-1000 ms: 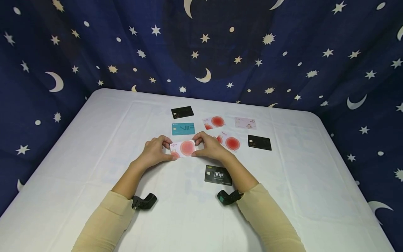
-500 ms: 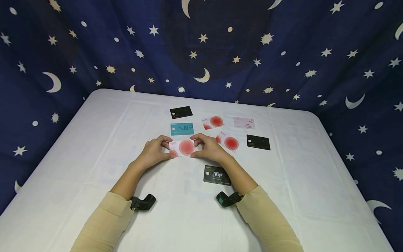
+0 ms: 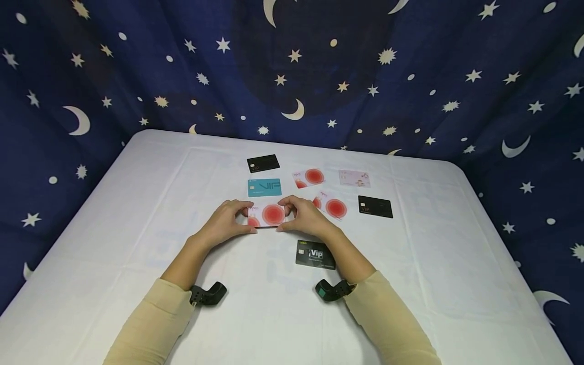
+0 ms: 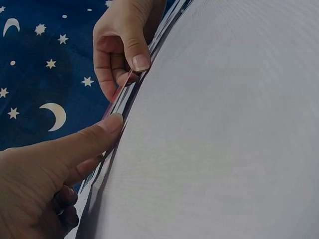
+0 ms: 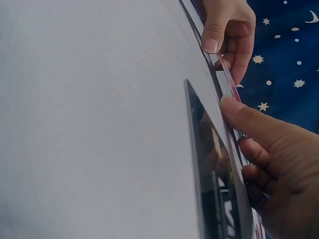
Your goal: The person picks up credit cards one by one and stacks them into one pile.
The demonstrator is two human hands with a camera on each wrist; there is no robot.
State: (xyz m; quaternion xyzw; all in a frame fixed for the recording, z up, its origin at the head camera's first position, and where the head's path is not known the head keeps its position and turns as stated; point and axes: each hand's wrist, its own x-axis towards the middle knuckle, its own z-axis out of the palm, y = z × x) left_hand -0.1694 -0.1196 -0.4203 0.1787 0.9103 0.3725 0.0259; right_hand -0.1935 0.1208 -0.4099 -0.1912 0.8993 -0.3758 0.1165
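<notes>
Between both hands is a white card with red circles [image 3: 273, 215], low over the tablecloth. My left hand [image 3: 224, 219] grips its left end, thumb at the near edge and fingers at the far edge. The right hand [image 3: 304, 217] holds the right end the same way. A thin dark line shows along the card's near edge. In the left wrist view, the left thumb [image 4: 94, 142] lies at the card's edge, seen nearly side-on. From the right wrist, the right thumb [image 5: 249, 115] appears at that edge too, with the black Vip card [image 5: 214, 174] nearer the camera.
Beyond the hands lie a teal VIP card [image 3: 264, 187], a black card [image 3: 263, 163], two red-circle cards [image 3: 308, 177] and a pale pink card [image 3: 354, 178]. Another black card [image 3: 375, 207] is at right. The white tablecloth [image 3: 255, 324] meets a starry blue curtain [image 3: 319, 61] behind.
The held white-and-red card has shifted slightly right and now lies straighter, a dark line appearing along its near edge. Both hands keep their grip; the other cards stay put.
</notes>
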